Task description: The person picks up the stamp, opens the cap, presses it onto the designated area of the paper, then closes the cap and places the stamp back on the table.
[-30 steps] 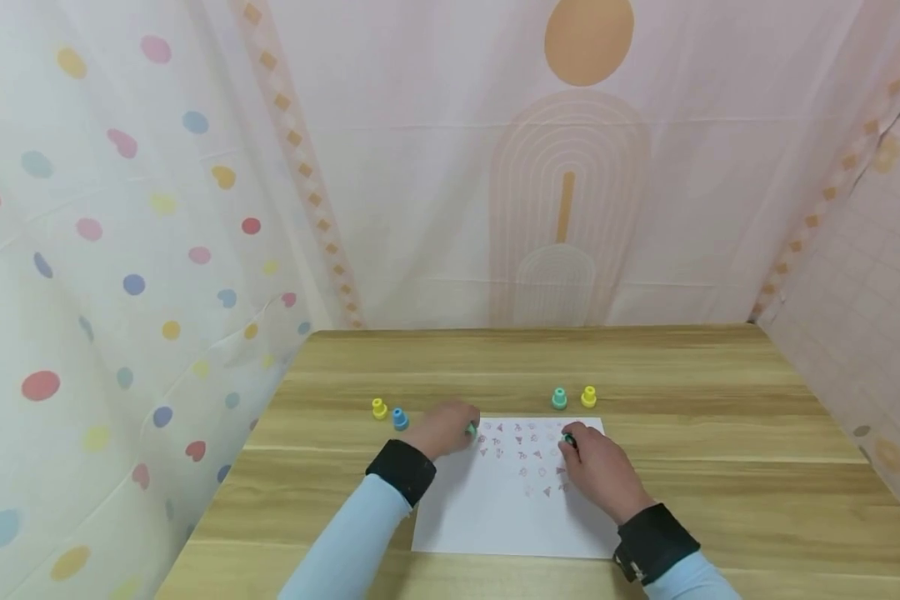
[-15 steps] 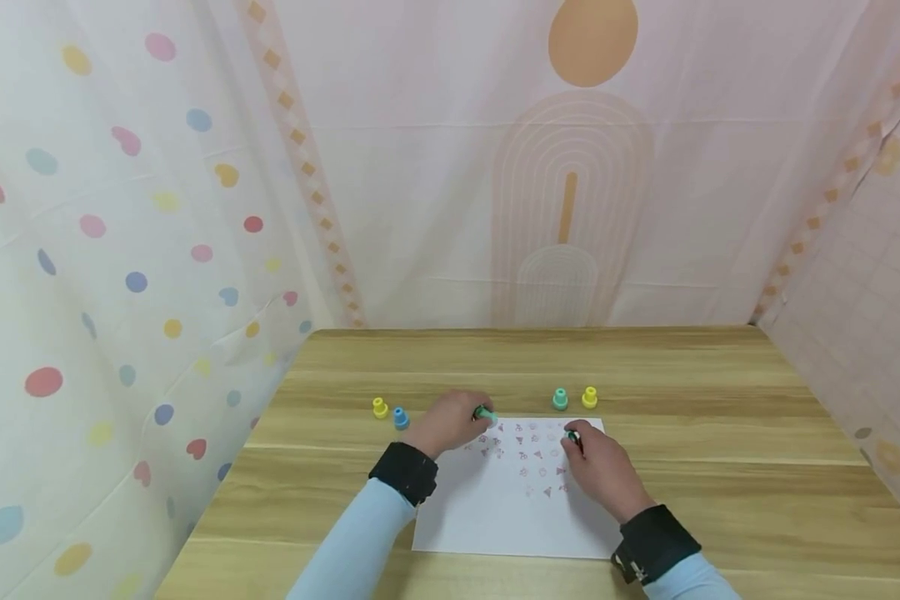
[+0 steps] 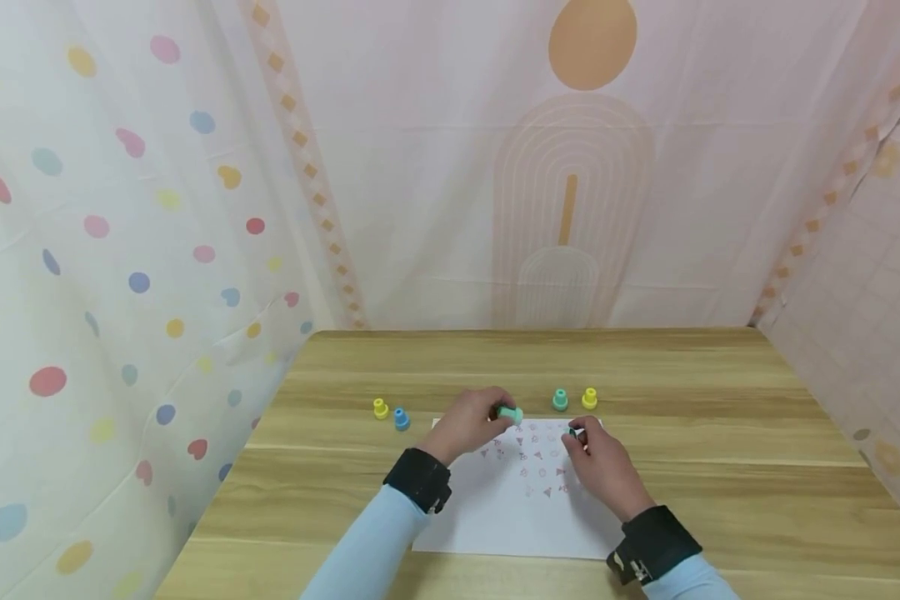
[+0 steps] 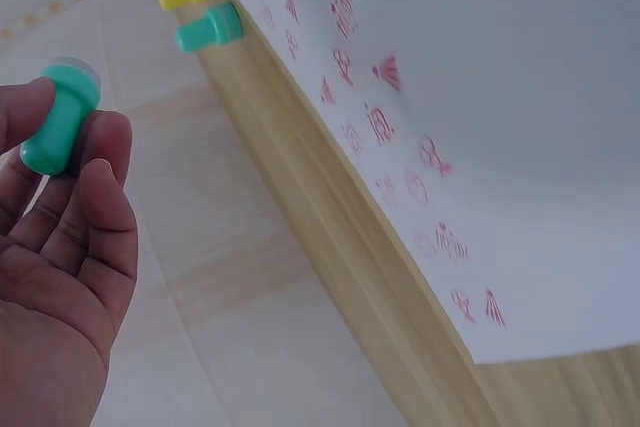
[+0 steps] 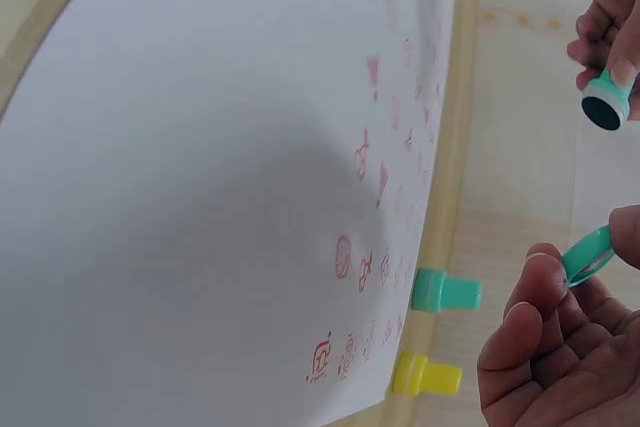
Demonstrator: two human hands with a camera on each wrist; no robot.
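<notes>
Rightward over the white paper point(image 3: 510, 529), nearer the right hand point(image 3: 607, 468), the left hand point(image 3: 467, 425) has moved since a second ago, its fingers pinching a green plastic stamp point(image 3: 512, 413) with a dark round face. Right fingers pinch a ring-shaped green cap point(image 5: 588, 255). Red prints dot the paper. Beyond it, on the wood-grain bench point(image 3: 682, 362), stand a capped green stamp point(image 3: 560, 401) and yellow stamp point(image 3: 589, 399); blue stamp point(image 3: 401, 420) and second yellow one point(image 3: 380, 408) at left.

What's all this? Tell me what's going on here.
A person's left hand grips a green, plastic-looking stamp with its dark face bare. The right hand pinches a round green cap-like piece in its fingers. Nearby lies rectangular white paper with red prints; four more yellow, blue or green stamps stand on the wooden table.
</notes>
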